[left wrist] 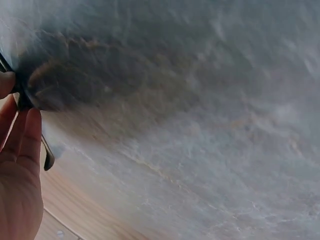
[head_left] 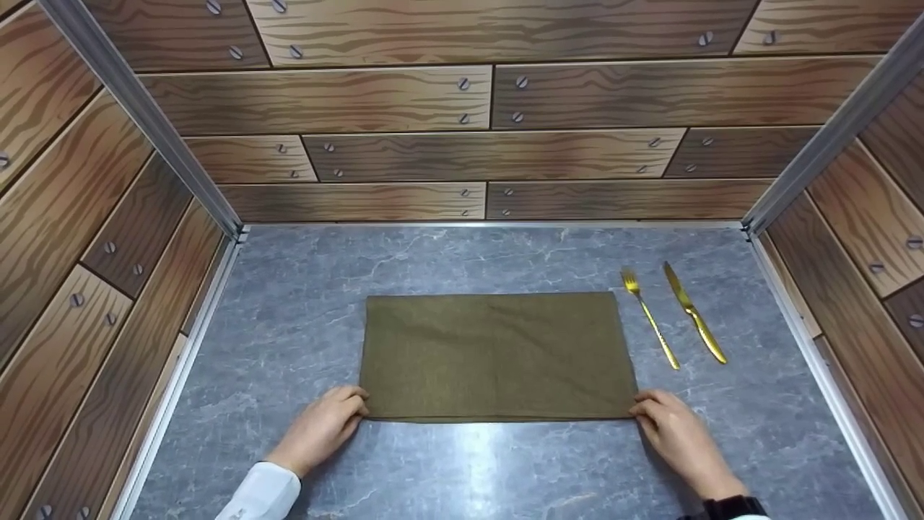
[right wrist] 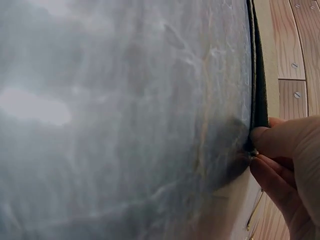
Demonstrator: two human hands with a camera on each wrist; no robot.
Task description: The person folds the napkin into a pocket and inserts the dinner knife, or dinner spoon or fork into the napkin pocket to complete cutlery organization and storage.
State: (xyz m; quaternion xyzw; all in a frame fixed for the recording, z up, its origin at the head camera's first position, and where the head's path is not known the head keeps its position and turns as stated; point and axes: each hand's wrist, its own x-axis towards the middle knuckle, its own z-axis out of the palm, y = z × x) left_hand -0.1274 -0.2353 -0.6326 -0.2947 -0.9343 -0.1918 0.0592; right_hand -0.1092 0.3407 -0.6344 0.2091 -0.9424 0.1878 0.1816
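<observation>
An olive-brown cloth [head_left: 494,357], folded into a wide rectangle with a few soft creases, lies flat on the grey marbled table. At its near left corner my left hand [head_left: 326,426] pinches the edge between thumb and fingers. The right hand [head_left: 675,433], with a black band at the wrist, pinches the near right corner. In the right wrist view, the cloth's layered edge [right wrist: 258,75] runs up from the thumb and fingers of the right hand [right wrist: 290,165]. The left wrist view shows the left hand [left wrist: 20,175] with its fingertips at the dark cloth edge.
Right of the cloth lie a gold fork [head_left: 652,321] and a gold knife [head_left: 694,314], side by side with their handles toward me. Wood-patterned walls [head_left: 404,101] and metal rails [head_left: 830,130] enclose the marbled table [head_left: 303,253] at the back and sides.
</observation>
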